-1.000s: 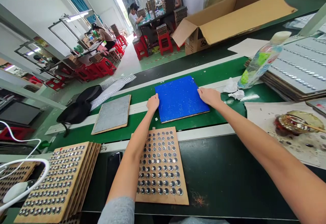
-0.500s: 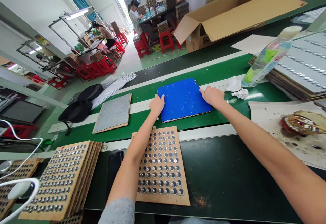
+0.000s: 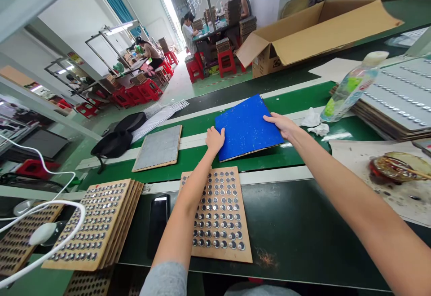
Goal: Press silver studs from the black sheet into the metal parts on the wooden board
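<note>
A blue board (image 3: 247,127) with a wooden underside is held over the green conveyor belt (image 3: 292,100), its far edge tilted up. My left hand (image 3: 214,139) grips its left edge and my right hand (image 3: 282,124) grips its right edge, fingers closed on it. In front of me on the dark bench lies a wooden tray (image 3: 218,215) full of round metal button cells, under my left forearm.
A grey board (image 3: 158,148) lies on the belt to the left, beside a black bag (image 3: 117,137). A stack of filled trays (image 3: 97,224) and a phone (image 3: 158,224) sit at the left. A bottle (image 3: 350,89), tissues, stacked trays and a dish (image 3: 397,165) stand right. Other people work at far tables.
The blue board lay flat on the belt; now both hands have lifted it, with its far edge raised. The camera view has shifted slightly.
</note>
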Action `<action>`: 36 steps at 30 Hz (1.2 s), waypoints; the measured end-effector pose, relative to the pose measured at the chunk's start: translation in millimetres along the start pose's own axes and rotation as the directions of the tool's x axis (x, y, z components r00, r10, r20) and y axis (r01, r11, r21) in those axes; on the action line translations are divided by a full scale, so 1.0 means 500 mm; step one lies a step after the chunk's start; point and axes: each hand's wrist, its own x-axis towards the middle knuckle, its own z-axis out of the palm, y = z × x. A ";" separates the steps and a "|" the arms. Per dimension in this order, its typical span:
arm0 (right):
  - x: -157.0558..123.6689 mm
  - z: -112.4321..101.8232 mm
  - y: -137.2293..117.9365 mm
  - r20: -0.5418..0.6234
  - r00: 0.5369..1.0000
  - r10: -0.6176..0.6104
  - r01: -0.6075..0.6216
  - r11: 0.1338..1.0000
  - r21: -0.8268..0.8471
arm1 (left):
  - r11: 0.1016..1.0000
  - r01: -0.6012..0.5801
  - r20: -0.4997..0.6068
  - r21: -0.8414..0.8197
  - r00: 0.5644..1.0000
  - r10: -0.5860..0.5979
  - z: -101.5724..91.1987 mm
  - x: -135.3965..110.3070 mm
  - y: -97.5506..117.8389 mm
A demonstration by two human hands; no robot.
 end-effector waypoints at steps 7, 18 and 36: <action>-0.117 -0.090 -0.052 0.007 0.968 -0.249 0.248 0.968 0.044 | 0.878 -0.177 0.147 -0.445 0.953 0.267 -0.060 0.024 0.044; -0.431 -0.285 0.037 0.126 0.798 -0.589 0.571 0.673 -0.471 | 0.568 -0.634 0.263 -0.526 0.513 0.817 -0.157 -0.218 -0.006; -0.481 -0.336 0.243 0.641 0.531 -0.554 0.774 0.011 -0.633 | -0.047 -0.999 0.811 0.020 -0.011 0.585 -0.058 -0.406 -0.009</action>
